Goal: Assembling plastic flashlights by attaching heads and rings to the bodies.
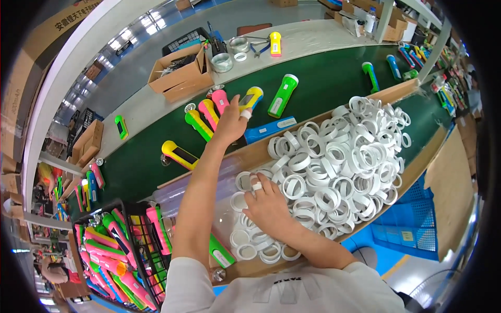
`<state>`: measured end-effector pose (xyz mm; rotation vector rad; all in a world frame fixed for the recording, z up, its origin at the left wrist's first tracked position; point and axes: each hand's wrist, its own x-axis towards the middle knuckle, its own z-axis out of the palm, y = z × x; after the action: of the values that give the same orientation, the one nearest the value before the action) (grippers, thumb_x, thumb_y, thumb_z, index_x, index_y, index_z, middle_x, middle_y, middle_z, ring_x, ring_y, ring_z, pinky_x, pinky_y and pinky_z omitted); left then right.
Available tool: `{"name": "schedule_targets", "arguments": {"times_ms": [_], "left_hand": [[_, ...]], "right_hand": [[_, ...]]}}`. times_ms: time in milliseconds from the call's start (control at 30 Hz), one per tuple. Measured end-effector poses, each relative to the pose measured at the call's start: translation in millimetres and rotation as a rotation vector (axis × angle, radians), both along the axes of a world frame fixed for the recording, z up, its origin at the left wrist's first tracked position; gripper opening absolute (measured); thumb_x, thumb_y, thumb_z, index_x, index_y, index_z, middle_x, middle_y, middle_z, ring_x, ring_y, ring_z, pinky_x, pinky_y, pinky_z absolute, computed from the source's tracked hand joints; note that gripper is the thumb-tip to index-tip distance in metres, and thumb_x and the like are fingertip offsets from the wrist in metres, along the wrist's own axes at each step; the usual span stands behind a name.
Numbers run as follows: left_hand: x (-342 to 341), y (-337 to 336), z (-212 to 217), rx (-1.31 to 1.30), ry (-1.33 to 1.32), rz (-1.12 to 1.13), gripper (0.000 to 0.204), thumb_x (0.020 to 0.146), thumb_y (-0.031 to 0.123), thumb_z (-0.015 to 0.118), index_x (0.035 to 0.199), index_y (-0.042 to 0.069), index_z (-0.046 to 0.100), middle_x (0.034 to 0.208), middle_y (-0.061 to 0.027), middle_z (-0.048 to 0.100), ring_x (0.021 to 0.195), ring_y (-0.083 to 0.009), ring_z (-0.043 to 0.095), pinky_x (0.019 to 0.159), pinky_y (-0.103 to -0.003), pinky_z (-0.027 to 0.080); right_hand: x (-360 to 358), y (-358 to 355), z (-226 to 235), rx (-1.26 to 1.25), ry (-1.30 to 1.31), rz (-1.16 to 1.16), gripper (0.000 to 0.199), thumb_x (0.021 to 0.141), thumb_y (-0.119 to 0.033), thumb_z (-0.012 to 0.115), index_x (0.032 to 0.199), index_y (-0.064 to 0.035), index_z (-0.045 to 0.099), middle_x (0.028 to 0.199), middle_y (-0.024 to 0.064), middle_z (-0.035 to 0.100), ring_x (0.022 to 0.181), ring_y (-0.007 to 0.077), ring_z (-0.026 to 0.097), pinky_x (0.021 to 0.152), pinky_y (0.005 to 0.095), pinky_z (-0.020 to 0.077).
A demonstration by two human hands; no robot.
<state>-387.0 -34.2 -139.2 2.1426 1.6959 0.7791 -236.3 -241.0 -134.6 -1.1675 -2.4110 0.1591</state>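
Note:
My left hand [233, 124] reaches over the green belt, its fingers closed around the body of a yellow flashlight [252, 97] with a dark panel. White wrapping shows on one of its fingers. Just beyond the hand lie pink-and-yellow flashlights [210, 113] and a green-and-yellow one [198, 121]; a blue flashlight [269, 130] lies to its right. My right hand [270, 207] rests palm down, fingers apart, at the left edge of a heap of white plastic rings [339, 161]. White wrapping covers part of one finger there too. What lies under its palm is hidden.
A black wire basket [136, 221] full of colourful flashlights stands at the lower left. Cardboard strips [417, 175] border the rings. Behind the belt sit an open cardboard box [182, 75], tape rolls [222, 62] and pliers [260, 49]. A blue crate [407, 221] is at the right.

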Motion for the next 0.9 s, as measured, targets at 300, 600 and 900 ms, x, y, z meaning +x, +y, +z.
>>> {"name": "schedule_targets", "arguments": {"times_ms": [300, 600, 900], "left_hand": [[21.1, 13.2, -10.1, -0.525, 0.073, -0.389, 0.079, 0.081, 0.043, 0.073, 0.145, 0.019, 0.034, 0.111, -0.0188, 0.062, 0.103, -0.0293, 0.061, 0.088, -0.037, 0.047], [-81.7, -17.4, -7.2, -0.354, 0.4, -0.218, 0.048, 0.084, 0.047, 0.064, 0.114, 0.009, 0.062, 0.111, -0.0186, 0.064, 0.104, -0.0356, 0.06, 0.091, -0.043, 0.047], [-51.4, -108.8, 40.7, 0.221, 0.346, -0.383, 0.025, 0.074, 0.016, 0.071, 0.099, 0.011, 0.07, 0.106, -0.0088, 0.056, 0.106, -0.0268, 0.05, 0.089, -0.039, 0.038]], "right_hand": [[19.1, 18.6, -5.6, -0.05, -0.064, -0.144, 0.039, 0.065, -0.024, 0.077, 0.094, -0.0008, 0.066, 0.118, 0.0212, 0.053, 0.106, 0.0347, 0.048, 0.087, 0.0416, 0.0405], [34.5, 14.8, 3.7, -0.042, -0.05, -0.106, 0.018, 0.067, -0.007, 0.061, 0.08, 0.0034, 0.068, 0.114, 0.0237, 0.059, 0.1, 0.0314, 0.053, 0.09, 0.0404, 0.0398], [42.9, 9.6, 36.1, -0.347, 0.308, -0.005, 0.029, 0.07, -0.012, 0.075, 0.091, 0.0042, 0.064, 0.1, 0.0219, 0.06, 0.082, 0.0354, 0.058, 0.073, 0.0401, 0.049]]}}
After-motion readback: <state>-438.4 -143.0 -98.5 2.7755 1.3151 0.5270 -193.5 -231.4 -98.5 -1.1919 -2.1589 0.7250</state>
